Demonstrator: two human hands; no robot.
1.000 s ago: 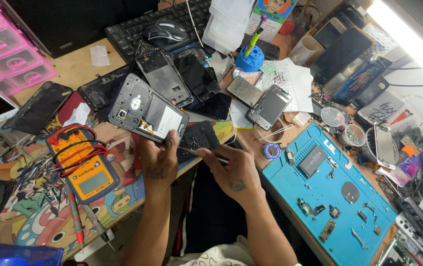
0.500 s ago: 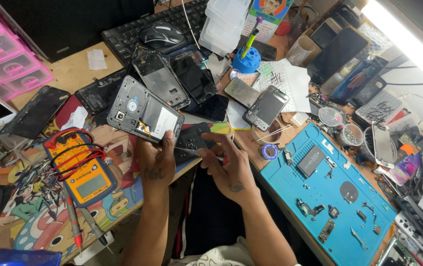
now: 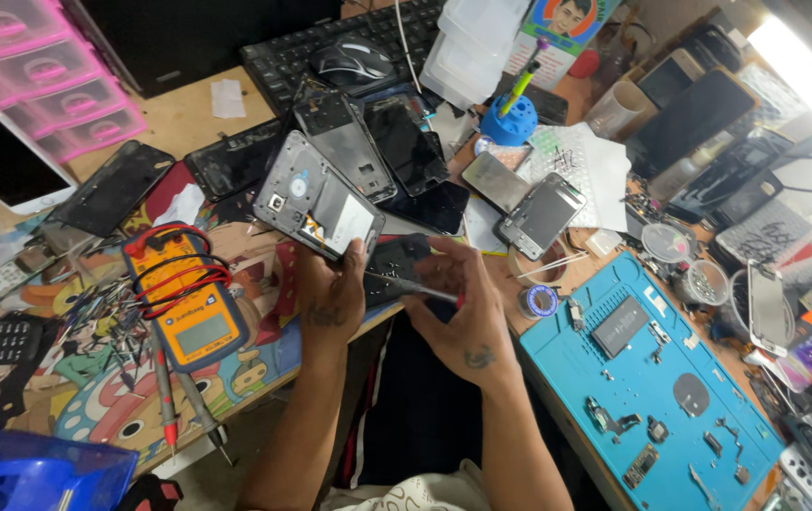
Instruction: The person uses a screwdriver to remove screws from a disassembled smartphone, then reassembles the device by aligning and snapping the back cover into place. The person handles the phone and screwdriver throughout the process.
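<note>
My left hand (image 3: 332, 293) grips an opened grey phone frame (image 3: 316, 199) by its lower corner, tilted up and to the left, with its insides facing me. My right hand (image 3: 458, 308) is closed around a thin metal tool (image 3: 406, 283) whose tip points left toward the frame's lower edge. Both hands hover at the front edge of the desk, just over a small black part (image 3: 396, 260) lying there.
Several dismantled phones (image 3: 368, 142) lie behind the hands. A yellow multimeter (image 3: 188, 303) with red leads sits to the left, a blue work mat (image 3: 652, 378) with small parts to the right. A keyboard (image 3: 330, 43), mouse (image 3: 354, 61) and pink drawers (image 3: 37, 66) stand at the back.
The right hand has moved left, bringing the tool tip closer to the phone frame. The left hand has kept its hold on the frame.
</note>
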